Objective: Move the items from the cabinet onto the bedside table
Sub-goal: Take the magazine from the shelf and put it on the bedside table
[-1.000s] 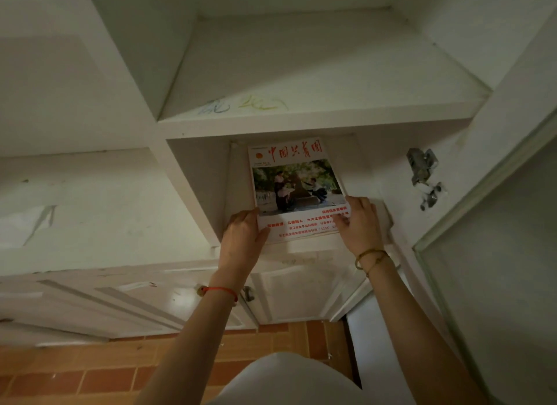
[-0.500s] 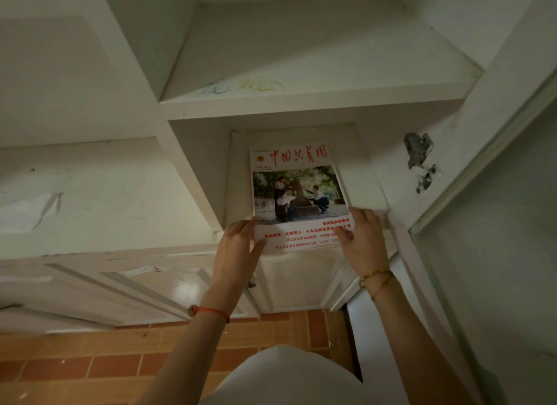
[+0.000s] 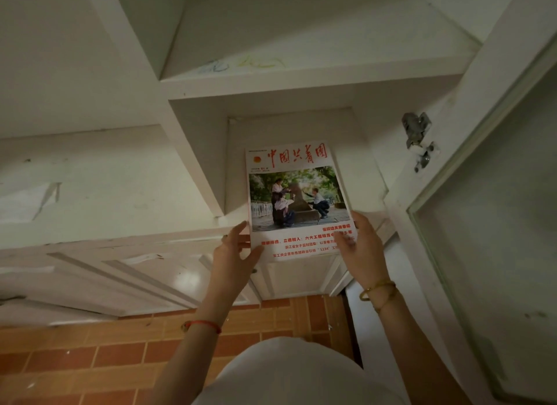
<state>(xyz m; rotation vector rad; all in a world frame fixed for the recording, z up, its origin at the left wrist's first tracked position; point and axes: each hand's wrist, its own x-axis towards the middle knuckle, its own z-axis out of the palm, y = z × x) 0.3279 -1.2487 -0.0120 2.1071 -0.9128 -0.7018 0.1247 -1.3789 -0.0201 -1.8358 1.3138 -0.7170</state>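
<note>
A magazine with red Chinese title letters and a photo of people on its cover sticks halfway out of the lower shelf of the white cabinet. My left hand grips its lower left corner, thumb on the cover. My right hand grips its lower right corner, thumb laid over the red print. The fingers under the magazine are hidden. The bedside table is not in view.
The upper cabinet shelf bears crayon scribbles and holds nothing. The open cabinet door with its metal hinge stands at the right. Lower white doors and an orange tiled floor lie below.
Both hands have drawn the magazine outward and down from the lower shelf; its near end now hangs past the shelf edge.
</note>
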